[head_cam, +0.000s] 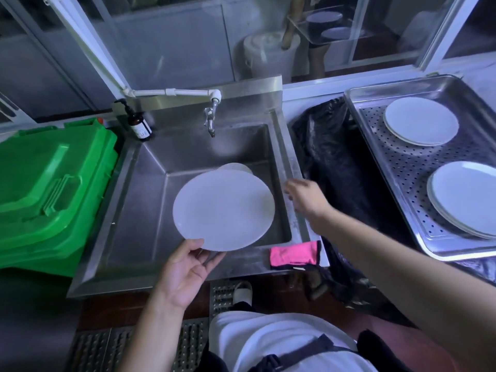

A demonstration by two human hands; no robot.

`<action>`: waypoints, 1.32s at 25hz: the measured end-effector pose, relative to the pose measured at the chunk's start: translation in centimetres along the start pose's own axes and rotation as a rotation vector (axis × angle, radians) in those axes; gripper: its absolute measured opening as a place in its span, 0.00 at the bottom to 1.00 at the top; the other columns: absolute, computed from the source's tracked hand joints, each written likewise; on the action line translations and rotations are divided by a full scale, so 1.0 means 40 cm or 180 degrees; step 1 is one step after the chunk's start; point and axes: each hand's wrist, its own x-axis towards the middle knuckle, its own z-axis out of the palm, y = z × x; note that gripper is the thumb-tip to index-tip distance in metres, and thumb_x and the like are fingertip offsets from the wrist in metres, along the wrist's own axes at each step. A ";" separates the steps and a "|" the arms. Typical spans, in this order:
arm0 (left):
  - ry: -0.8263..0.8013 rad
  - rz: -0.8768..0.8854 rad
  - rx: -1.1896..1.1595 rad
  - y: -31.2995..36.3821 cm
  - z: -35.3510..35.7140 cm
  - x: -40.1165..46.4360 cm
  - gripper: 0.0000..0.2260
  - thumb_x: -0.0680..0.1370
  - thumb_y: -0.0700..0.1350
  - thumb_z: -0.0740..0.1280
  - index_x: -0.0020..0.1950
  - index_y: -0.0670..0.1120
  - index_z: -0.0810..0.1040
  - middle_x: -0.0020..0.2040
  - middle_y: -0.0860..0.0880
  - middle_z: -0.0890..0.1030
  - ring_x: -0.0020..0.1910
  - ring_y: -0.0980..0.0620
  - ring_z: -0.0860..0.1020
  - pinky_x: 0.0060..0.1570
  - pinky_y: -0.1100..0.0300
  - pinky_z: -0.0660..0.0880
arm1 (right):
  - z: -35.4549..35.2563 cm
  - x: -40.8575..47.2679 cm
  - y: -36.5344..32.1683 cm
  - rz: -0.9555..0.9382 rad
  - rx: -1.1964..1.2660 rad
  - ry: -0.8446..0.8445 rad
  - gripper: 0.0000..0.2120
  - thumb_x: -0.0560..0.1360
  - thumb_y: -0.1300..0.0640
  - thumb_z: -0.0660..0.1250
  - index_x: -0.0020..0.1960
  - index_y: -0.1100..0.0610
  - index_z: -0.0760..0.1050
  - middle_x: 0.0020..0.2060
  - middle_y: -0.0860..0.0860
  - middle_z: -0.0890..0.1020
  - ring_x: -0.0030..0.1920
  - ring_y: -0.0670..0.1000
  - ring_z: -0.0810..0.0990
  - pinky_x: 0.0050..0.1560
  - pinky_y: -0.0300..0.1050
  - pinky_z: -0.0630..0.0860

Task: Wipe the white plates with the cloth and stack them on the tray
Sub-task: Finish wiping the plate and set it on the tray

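A green bin (51, 183) crowds the sink (150, 210) at left of frame. My left hand (185, 272) pinches the near rim of a white plate (224, 209) over the basin. My right hand (306, 197) hovers by the sink's right edge, blurred, fingers loose, holding nothing. The pink cloth (294, 255) lies on the front ledge. At right, the tray (402, 162) carries two plate stacks (421, 120).
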 end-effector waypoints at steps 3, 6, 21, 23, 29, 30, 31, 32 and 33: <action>0.0286 -0.0023 0.0026 -0.020 -0.014 -0.008 0.17 0.70 0.35 0.64 0.57 0.45 0.78 0.54 0.45 0.85 0.55 0.47 0.81 0.44 0.53 0.85 | -0.003 -0.047 0.232 -0.0587 -0.2948 -0.0589 0.23 0.76 0.50 0.64 0.69 0.55 0.73 0.68 0.55 0.75 0.67 0.58 0.73 0.68 0.55 0.68; 0.0567 -0.0008 0.0158 -0.030 -0.026 -0.022 0.16 0.69 0.35 0.65 0.55 0.45 0.78 0.49 0.47 0.85 0.53 0.49 0.80 0.40 0.57 0.84 | 0.007 -0.089 0.407 -0.1261 -0.3920 -0.1070 0.26 0.69 0.52 0.65 0.67 0.54 0.75 0.66 0.51 0.77 0.68 0.57 0.73 0.69 0.57 0.59; 0.0725 0.0060 0.0622 -0.025 0.039 -0.061 0.16 0.74 0.30 0.61 0.57 0.44 0.78 0.51 0.46 0.85 0.52 0.47 0.81 0.37 0.56 0.83 | 0.050 0.024 0.359 -0.1041 -0.4318 -0.0723 0.11 0.80 0.52 0.63 0.61 0.49 0.77 0.54 0.50 0.81 0.54 0.55 0.81 0.50 0.48 0.75; 0.0574 0.0257 0.0814 -0.009 0.042 -0.068 0.22 0.69 0.31 0.63 0.61 0.46 0.77 0.54 0.46 0.85 0.53 0.46 0.81 0.38 0.54 0.83 | 0.014 0.029 0.341 -0.0588 -0.3077 -0.0217 0.09 0.79 0.49 0.64 0.56 0.48 0.79 0.46 0.49 0.84 0.46 0.55 0.83 0.45 0.47 0.79; 0.0148 0.0388 0.1625 -0.005 0.074 -0.061 0.34 0.65 0.31 0.72 0.70 0.49 0.75 0.60 0.44 0.84 0.56 0.44 0.82 0.41 0.52 0.83 | -0.095 -0.108 0.231 0.0639 0.1868 0.0028 0.10 0.77 0.67 0.68 0.52 0.56 0.83 0.41 0.54 0.84 0.36 0.53 0.82 0.40 0.50 0.82; 0.0085 0.0379 0.1692 -0.008 0.084 -0.058 0.33 0.64 0.33 0.71 0.69 0.49 0.76 0.60 0.45 0.84 0.56 0.44 0.83 0.41 0.52 0.83 | -0.091 -0.128 0.223 0.0699 0.1994 -0.0054 0.09 0.77 0.67 0.68 0.52 0.56 0.83 0.40 0.54 0.84 0.36 0.53 0.81 0.39 0.49 0.81; 0.0017 0.0371 0.1749 -0.010 0.092 -0.058 0.33 0.64 0.33 0.71 0.69 0.50 0.76 0.59 0.46 0.84 0.55 0.45 0.83 0.42 0.53 0.83 | -0.090 -0.144 0.218 0.0709 0.2016 -0.0064 0.09 0.76 0.66 0.69 0.53 0.57 0.83 0.41 0.54 0.84 0.36 0.53 0.82 0.39 0.49 0.81; -0.0053 0.0367 0.1797 -0.009 0.099 -0.059 0.33 0.64 0.33 0.71 0.68 0.51 0.76 0.57 0.47 0.85 0.53 0.46 0.83 0.42 0.53 0.83 | -0.090 -0.155 0.219 0.0696 0.2039 -0.0044 0.09 0.75 0.65 0.70 0.53 0.57 0.84 0.41 0.54 0.85 0.37 0.55 0.82 0.40 0.51 0.81; -0.0113 0.0360 0.1830 -0.005 0.104 -0.061 0.33 0.64 0.33 0.71 0.68 0.51 0.76 0.56 0.47 0.85 0.52 0.46 0.84 0.42 0.53 0.83 | -0.093 -0.164 0.218 0.0693 0.2064 -0.0019 0.08 0.75 0.65 0.70 0.53 0.58 0.84 0.42 0.56 0.85 0.38 0.56 0.81 0.42 0.54 0.81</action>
